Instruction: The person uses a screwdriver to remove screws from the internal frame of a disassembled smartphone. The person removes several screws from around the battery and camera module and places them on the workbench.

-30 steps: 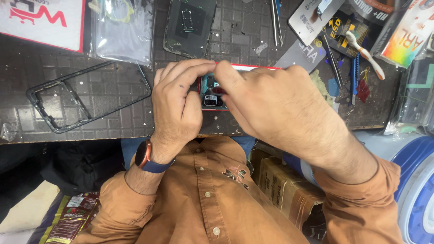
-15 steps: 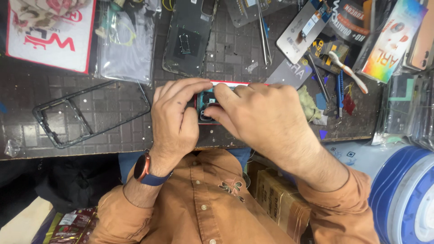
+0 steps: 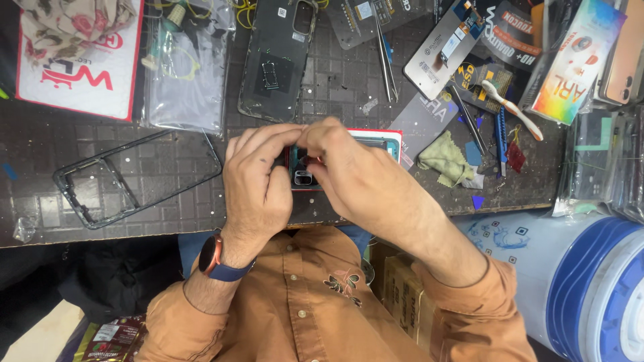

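Both hands close over a red-edged opened phone point(image 3: 376, 137) lying on the dark workbench point(image 3: 168, 174) near its front edge: the left hand point(image 3: 258, 184) clasps its near end, and the right hand point(image 3: 349, 171) pinches down at the camera corner. They hide most of the phone, and what the right fingertips point(image 3: 310, 137) nip cannot be made out.

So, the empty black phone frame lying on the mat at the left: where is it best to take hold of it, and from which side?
Probably one long side rail of the black phone frame, taken from above. It lies flat and open in the middle, so fingers can pinch a rail through the opening. Its near rail faces the left hand.
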The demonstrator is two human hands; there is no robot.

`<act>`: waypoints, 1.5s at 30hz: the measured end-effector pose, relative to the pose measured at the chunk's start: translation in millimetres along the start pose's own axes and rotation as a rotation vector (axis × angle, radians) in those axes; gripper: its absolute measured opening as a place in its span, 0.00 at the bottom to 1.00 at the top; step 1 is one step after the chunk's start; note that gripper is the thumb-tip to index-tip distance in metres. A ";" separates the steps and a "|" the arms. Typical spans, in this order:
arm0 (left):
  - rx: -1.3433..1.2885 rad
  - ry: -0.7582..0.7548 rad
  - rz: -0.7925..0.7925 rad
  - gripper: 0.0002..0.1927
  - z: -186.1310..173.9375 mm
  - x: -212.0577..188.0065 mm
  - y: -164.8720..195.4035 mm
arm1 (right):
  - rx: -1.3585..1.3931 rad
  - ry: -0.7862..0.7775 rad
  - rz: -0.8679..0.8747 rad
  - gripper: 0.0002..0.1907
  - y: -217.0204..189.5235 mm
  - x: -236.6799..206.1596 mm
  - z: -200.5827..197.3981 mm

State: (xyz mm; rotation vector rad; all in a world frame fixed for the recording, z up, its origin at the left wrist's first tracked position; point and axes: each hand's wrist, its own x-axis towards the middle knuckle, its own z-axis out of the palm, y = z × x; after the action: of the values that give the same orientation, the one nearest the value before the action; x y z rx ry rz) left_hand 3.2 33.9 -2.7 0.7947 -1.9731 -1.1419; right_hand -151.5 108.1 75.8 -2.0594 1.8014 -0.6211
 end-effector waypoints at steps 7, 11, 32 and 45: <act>0.009 0.015 0.010 0.21 0.1 -0.6 0.6 | 0.528 0.349 0.048 0.22 33.0 6.1 13.5; 0.015 0.009 -0.009 0.21 0.0 -0.6 2.1 | 0.596 0.560 -0.052 0.21 56.6 35.8 32.0; 0.003 0.005 0.004 0.21 0.3 0.1 2.4 | 0.338 0.442 -0.086 0.18 84.4 73.0 69.7; -0.061 0.025 -0.034 0.23 -0.7 -1.9 3.7 | 0.854 0.686 0.021 0.28 59.3 20.0 53.4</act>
State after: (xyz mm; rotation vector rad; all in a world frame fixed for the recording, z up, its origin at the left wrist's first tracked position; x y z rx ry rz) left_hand 4.3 36.6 0.3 0.8094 -1.9015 -1.2001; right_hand -171.3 78.0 1.8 -1.2983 1.4107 -1.8627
